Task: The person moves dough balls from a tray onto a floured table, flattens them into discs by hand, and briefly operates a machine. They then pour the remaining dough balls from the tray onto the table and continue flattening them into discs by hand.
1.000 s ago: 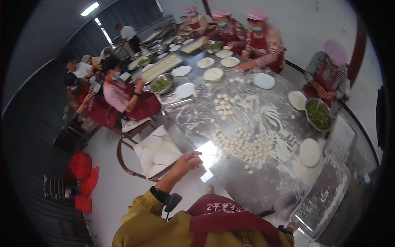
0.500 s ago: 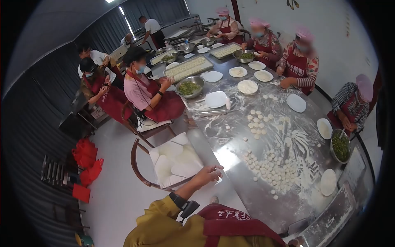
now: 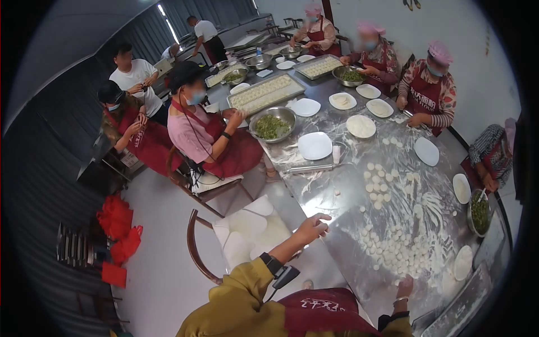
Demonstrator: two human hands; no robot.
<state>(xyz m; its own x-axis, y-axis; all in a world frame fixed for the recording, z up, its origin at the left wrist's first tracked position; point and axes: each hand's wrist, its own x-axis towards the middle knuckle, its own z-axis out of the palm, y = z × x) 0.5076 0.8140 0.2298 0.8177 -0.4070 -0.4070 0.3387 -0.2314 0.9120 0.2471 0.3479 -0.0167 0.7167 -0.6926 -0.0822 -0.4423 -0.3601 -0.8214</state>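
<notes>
My left hand (image 3: 313,229) hovers by the left edge of the steel table (image 3: 351,269), index finger stretched out, the others loosely bent, nothing in it. Beneath my left forearm is a chair with a pale cushion (image 3: 245,226). My right hand (image 3: 405,287) reaches low over the floured tabletop, fingertips right at the near edge of a spread of small round dough pieces (image 3: 387,247); its fingers are too small and blurred to tell their shape. Another cluster of flattened dough rounds (image 3: 378,185) lies farther up the table.
A rolling pin (image 3: 310,168) and white square plate (image 3: 315,146) lie ahead. A steel bowl of green filling (image 3: 273,124) stands near a long tray of dumplings (image 3: 266,94). Seated co-workers in red aprons line both sides; a floury metal tray (image 3: 457,303) is at lower right.
My right hand has come into clear view over the table beside the dough pieces. My left hand has shifted right along the table's edge in view. The camera view has also shifted.
</notes>
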